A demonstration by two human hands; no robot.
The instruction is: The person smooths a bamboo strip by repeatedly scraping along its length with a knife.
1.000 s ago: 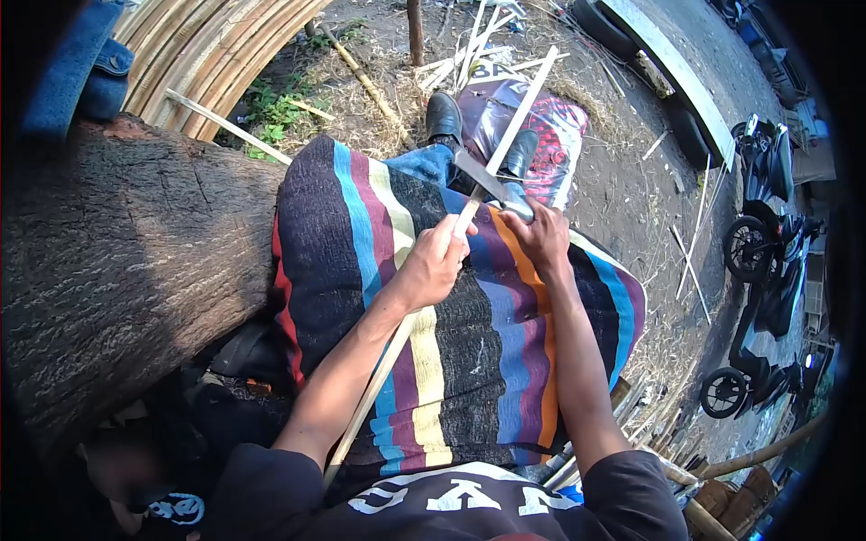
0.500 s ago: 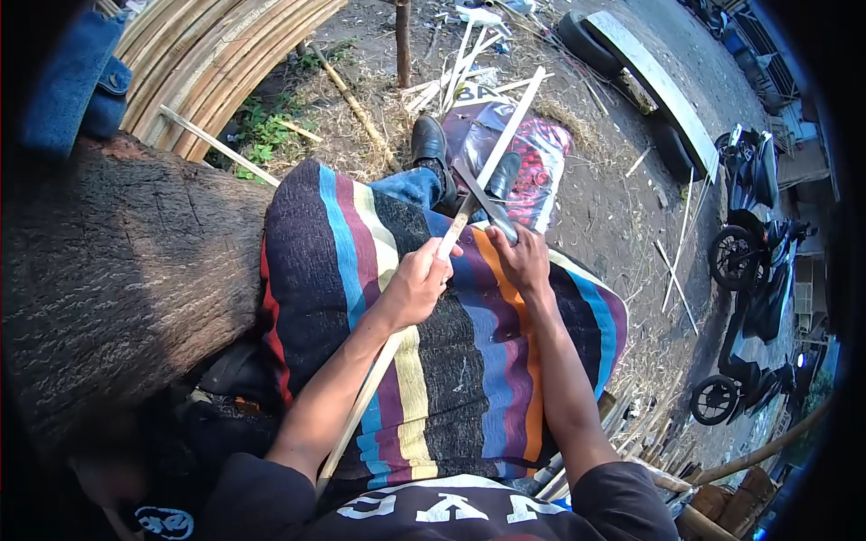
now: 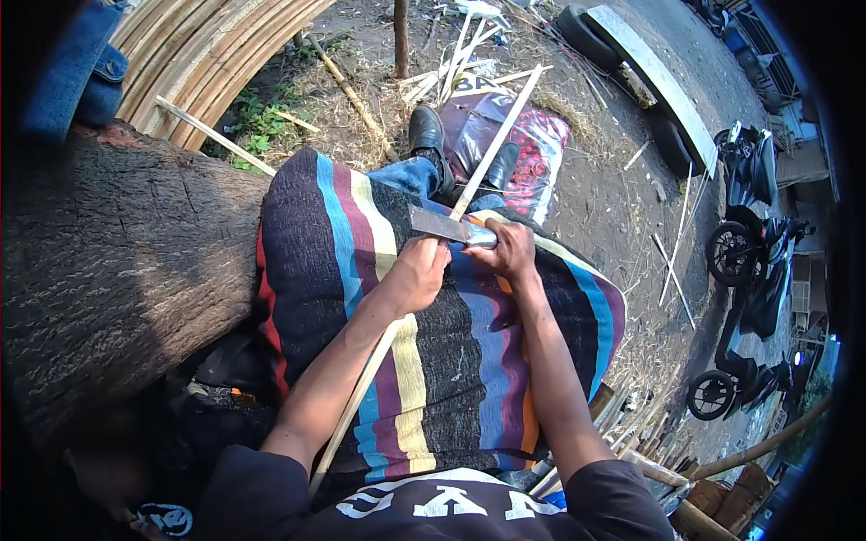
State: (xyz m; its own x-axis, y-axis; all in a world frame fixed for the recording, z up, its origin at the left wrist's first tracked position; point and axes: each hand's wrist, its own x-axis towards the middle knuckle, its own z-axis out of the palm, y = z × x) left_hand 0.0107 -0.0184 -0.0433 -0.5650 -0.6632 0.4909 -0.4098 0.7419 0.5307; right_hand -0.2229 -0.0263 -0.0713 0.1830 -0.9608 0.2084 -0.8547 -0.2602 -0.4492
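Note:
A long pale wooden strip point(image 3: 501, 137) runs diagonally across my lap, its far end over the ground and its near end beside my left arm. My left hand point(image 3: 420, 273) is closed round the strip at its middle. My right hand point(image 3: 508, 249) grips the handle of a broad-bladed knife point(image 3: 439, 224). The blade lies across the strip just beyond my left hand, pointing left. Under both hands a striped cloth point(image 3: 446, 361) covers my lap. Exactly where the edge meets the wood is hidden.
A thick log point(image 3: 135, 261) lies at the left, below bundled wooden strips point(image 3: 212, 59). Past my shoes is a plastic-wrapped bundle point(image 3: 541, 149). Motorcycles point(image 3: 762, 270) and a board over tires point(image 3: 654, 72) stand right. Another person is partly visible at lower left.
The knife has come back along the strip towards my left hand, and its blade has turned from slanting away to pointing left. My left hand still holds the strip.

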